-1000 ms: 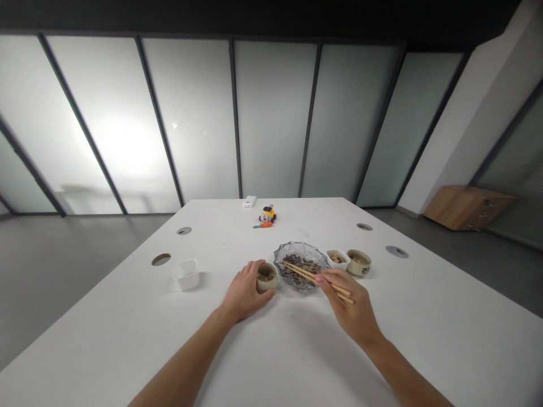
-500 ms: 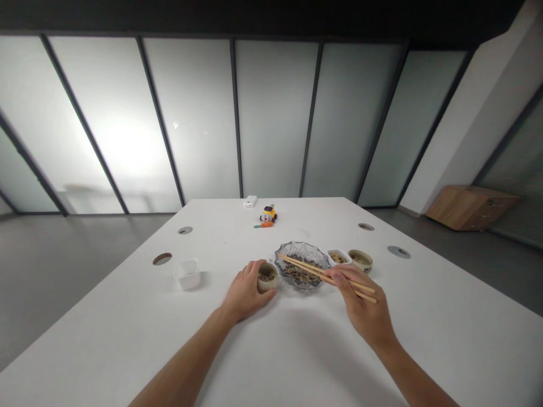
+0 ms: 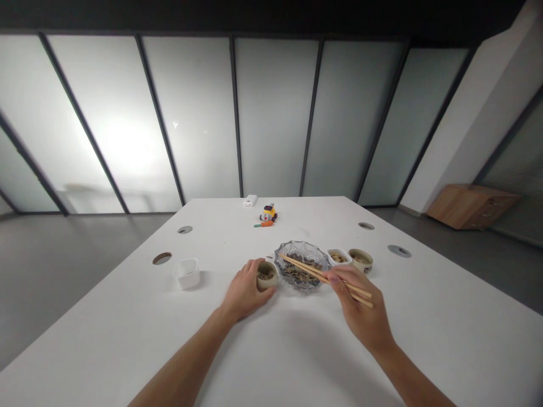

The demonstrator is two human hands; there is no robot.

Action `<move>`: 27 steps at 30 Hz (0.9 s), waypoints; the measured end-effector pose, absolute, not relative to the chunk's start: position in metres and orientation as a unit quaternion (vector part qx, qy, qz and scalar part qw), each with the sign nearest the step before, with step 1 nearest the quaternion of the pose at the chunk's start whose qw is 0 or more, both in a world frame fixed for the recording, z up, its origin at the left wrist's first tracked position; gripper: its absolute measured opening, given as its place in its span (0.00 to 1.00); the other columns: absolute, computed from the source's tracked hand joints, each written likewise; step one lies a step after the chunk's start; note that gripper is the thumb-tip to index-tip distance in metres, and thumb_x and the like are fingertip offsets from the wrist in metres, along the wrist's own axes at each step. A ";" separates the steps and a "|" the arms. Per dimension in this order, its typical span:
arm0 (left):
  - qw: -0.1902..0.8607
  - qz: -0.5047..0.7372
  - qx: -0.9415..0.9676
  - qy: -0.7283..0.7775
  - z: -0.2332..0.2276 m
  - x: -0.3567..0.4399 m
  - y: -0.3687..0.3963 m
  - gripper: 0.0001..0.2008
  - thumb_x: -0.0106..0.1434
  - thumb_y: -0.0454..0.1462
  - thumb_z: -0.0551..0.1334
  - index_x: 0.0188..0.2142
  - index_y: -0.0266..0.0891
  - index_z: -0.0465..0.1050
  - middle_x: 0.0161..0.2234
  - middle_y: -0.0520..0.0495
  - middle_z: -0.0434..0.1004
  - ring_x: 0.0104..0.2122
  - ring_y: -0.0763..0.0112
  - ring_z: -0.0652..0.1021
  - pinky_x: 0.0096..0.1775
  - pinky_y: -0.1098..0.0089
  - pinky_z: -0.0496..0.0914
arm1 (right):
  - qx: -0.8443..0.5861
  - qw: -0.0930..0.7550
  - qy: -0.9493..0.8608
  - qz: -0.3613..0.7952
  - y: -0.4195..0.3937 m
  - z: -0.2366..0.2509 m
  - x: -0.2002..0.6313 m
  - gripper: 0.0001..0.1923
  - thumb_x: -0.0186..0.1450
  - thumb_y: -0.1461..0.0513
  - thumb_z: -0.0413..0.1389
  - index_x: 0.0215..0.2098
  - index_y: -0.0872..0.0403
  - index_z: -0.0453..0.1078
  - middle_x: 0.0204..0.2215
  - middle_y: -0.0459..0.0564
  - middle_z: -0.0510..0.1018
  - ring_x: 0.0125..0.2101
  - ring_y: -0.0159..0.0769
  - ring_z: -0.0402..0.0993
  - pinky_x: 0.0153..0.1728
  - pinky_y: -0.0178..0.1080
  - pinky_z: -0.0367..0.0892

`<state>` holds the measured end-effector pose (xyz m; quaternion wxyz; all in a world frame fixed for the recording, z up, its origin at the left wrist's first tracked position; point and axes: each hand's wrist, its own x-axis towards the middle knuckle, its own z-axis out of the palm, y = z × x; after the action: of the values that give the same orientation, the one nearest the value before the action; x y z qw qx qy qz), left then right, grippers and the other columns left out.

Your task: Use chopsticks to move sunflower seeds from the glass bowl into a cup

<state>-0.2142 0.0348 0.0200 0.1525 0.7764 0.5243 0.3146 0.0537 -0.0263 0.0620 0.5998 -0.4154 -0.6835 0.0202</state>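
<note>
My left hand (image 3: 244, 291) is curled round a small beige cup (image 3: 268, 284) that stands on the table with sunflower seeds inside. In my right hand (image 3: 360, 308) is a pair of wooden chopsticks (image 3: 309, 269), their tips reaching over the far left part of a glass bowl (image 3: 303, 247). Dark and striped seeds (image 3: 299, 274) lie in that bowl. I cannot make out anything between the tips. Just left of the bowl's rim, a single seed (image 3: 269, 258) lies on the table behind the cup.
Right of the bowl stand a white dish (image 3: 339, 262) of light-brown pieces and a second beige cup (image 3: 361, 267). A clear plastic container (image 3: 187, 277) is at left. Farther back are a toy truck (image 3: 268, 213), a toy carrot (image 3: 264, 224) and a white device (image 3: 250, 200).
The rear ends of the chopsticks have shifted slightly left and down with my right hand, while the tips stay nearly in place. The cup and my left hand have barely moved.
</note>
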 end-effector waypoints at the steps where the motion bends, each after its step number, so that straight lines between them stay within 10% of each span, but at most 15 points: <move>1: 0.151 0.320 0.768 0.534 0.019 -0.214 0.035 0.30 0.60 0.38 0.71 0.61 0.45 0.66 0.58 0.42 0.75 0.56 0.53 0.77 0.58 0.58 0.70 | -0.404 0.594 -0.695 0.009 -0.027 0.061 0.053 0.10 0.74 0.59 0.59 0.38 0.50 0.81 0.35 0.51 0.84 0.36 0.40 0.83 0.37 0.40 0.78; 27: 0.155 0.349 0.724 0.575 0.018 -0.225 0.044 0.33 0.58 0.37 0.69 0.62 0.43 0.65 0.58 0.39 0.73 0.58 0.50 0.75 0.58 0.57 0.69 | -0.380 0.368 -0.844 0.088 0.089 0.126 -0.014 0.15 0.75 0.56 0.57 0.32 0.51 0.78 0.34 0.50 0.84 0.37 0.40 0.81 0.44 0.40 0.72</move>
<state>-0.2249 0.0439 0.0182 0.1550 0.7239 0.5747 0.3488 -0.0137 0.0892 0.1263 0.3677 -0.3805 -0.8440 0.0880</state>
